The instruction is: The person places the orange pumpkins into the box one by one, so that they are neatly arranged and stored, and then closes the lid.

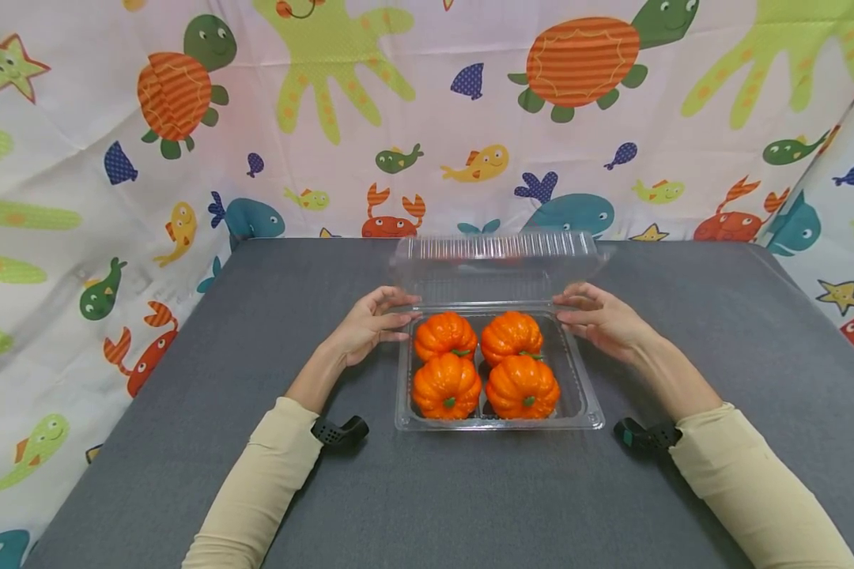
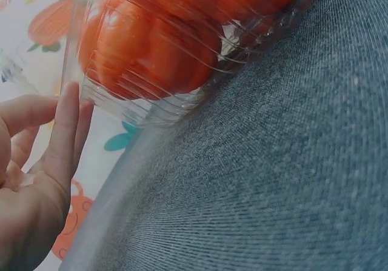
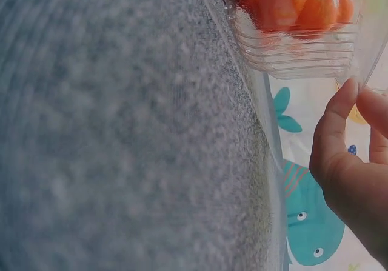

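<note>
A clear plastic clamshell container [image 1: 576, 395] lies on the grey table with its hinged lid [image 1: 498, 273] raised at the back. Inside the tray sit several small orange pumpkins [image 1: 447, 386] with green stems, two at the front and the others behind them. My left hand [image 1: 370, 322] pinches the container's back left corner near the hinge; in the left wrist view its fingertips [image 2: 70, 92] are at the rim. At the back right corner, my right hand [image 1: 605, 320] pinches the edge between thumb and finger [image 3: 348, 92].
The grey cloth-covered table [image 1: 441, 506] stretches around the container. Behind and to the left hangs a white curtain [image 1: 441, 118] printed with sea animals. Each wrist wears a black band, the left band [image 1: 339, 432] and the right band [image 1: 646, 436] both close above the table.
</note>
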`<state>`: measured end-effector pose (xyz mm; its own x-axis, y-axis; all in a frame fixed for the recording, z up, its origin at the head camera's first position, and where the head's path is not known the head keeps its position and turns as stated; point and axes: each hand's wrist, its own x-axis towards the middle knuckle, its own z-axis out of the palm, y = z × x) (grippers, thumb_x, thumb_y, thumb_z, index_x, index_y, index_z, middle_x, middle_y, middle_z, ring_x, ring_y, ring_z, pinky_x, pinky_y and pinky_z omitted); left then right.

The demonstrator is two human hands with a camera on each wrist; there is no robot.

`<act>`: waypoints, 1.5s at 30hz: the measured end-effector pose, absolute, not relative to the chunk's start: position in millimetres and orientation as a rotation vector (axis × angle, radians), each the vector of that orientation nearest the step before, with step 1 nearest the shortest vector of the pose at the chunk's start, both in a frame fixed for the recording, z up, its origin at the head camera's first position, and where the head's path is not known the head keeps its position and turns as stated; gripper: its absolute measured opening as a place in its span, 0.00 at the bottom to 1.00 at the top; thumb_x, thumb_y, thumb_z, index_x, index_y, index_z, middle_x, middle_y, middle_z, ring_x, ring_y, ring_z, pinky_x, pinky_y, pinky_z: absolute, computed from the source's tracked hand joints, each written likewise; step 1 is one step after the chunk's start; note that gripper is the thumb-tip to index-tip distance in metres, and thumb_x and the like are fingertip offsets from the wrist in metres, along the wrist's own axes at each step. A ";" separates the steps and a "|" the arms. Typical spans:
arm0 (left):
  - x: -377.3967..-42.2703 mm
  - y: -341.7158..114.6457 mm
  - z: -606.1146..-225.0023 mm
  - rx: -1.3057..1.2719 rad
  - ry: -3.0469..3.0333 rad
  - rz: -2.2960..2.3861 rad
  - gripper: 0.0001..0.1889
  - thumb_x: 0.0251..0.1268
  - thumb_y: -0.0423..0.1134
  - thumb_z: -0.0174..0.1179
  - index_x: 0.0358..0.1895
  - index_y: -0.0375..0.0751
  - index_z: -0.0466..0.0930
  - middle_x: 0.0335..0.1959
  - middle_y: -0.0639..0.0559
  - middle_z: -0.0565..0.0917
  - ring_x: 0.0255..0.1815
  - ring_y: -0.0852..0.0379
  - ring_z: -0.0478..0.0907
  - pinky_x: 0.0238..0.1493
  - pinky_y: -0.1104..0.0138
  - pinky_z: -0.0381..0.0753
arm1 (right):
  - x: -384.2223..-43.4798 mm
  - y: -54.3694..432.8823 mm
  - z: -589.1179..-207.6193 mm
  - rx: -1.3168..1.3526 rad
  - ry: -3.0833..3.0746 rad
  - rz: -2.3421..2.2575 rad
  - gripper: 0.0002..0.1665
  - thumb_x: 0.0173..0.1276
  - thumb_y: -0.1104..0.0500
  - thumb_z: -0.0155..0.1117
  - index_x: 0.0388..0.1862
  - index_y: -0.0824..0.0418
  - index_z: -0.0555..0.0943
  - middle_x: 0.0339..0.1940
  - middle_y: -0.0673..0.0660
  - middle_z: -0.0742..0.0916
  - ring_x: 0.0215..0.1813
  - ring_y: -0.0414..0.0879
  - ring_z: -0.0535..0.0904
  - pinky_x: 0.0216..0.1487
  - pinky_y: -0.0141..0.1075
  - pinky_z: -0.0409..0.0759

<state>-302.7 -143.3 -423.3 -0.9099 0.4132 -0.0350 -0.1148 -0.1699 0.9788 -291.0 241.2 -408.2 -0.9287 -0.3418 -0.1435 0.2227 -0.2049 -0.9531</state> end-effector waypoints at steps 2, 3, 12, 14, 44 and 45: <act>-302.0 -144.0 -423.7 0.349 1.744 2.150 0.10 0.69 0.22 0.47 0.42 0.41 0.70 0.53 0.45 0.76 0.47 0.57 0.80 0.38 0.64 0.82 | -290.4 242.4 -409.8 -0.168 1.705 -2.189 0.14 0.68 0.74 0.54 0.40 0.56 0.79 0.44 0.52 0.82 0.41 0.42 0.78 0.44 0.31 0.78; -301.6 -144.5 -423.8 0.355 1.732 2.161 0.10 0.69 0.22 0.45 0.40 0.41 0.70 0.51 0.46 0.76 0.43 0.58 0.80 0.38 0.64 0.82 | -289.9 242.9 -410.3 -0.177 1.722 -2.180 0.14 0.69 0.73 0.54 0.39 0.55 0.80 0.42 0.51 0.83 0.39 0.41 0.79 0.42 0.31 0.78; -301.8 -146.7 -424.4 0.364 1.649 2.205 0.07 0.72 0.29 0.45 0.43 0.43 0.72 0.48 0.49 0.75 0.41 0.58 0.76 0.39 0.65 0.81 | -287.6 251.9 -410.7 -0.260 1.682 -2.118 0.20 0.73 0.71 0.46 0.34 0.56 0.85 0.40 0.50 0.86 0.41 0.42 0.82 0.44 0.31 0.79; -302.4 -146.0 -424.6 0.365 1.660 2.203 0.08 0.72 0.28 0.45 0.46 0.44 0.71 0.48 0.50 0.73 0.42 0.58 0.76 0.39 0.65 0.81 | -287.3 254.4 -409.6 -0.296 1.665 -2.111 0.22 0.75 0.71 0.43 0.36 0.56 0.85 0.42 0.50 0.86 0.44 0.42 0.82 0.46 0.32 0.79; -301.8 -142.8 -416.8 0.356 1.668 2.183 0.31 0.71 0.27 0.47 0.75 0.42 0.49 0.68 0.37 0.64 0.64 0.45 0.67 0.53 0.62 0.76 | -279.5 254.9 -398.7 -0.243 1.860 -1.952 0.35 0.73 0.70 0.49 0.71 0.49 0.50 0.41 0.55 0.81 0.41 0.44 0.78 0.42 0.37 0.79; -301.4 -142.5 -415.9 0.327 1.699 2.155 0.30 0.73 0.30 0.46 0.75 0.42 0.49 0.68 0.37 0.63 0.64 0.45 0.67 0.52 0.60 0.76 | -280.1 254.5 -398.7 -0.238 1.860 -1.968 0.35 0.73 0.70 0.48 0.71 0.49 0.50 0.40 0.54 0.81 0.41 0.44 0.78 0.42 0.37 0.79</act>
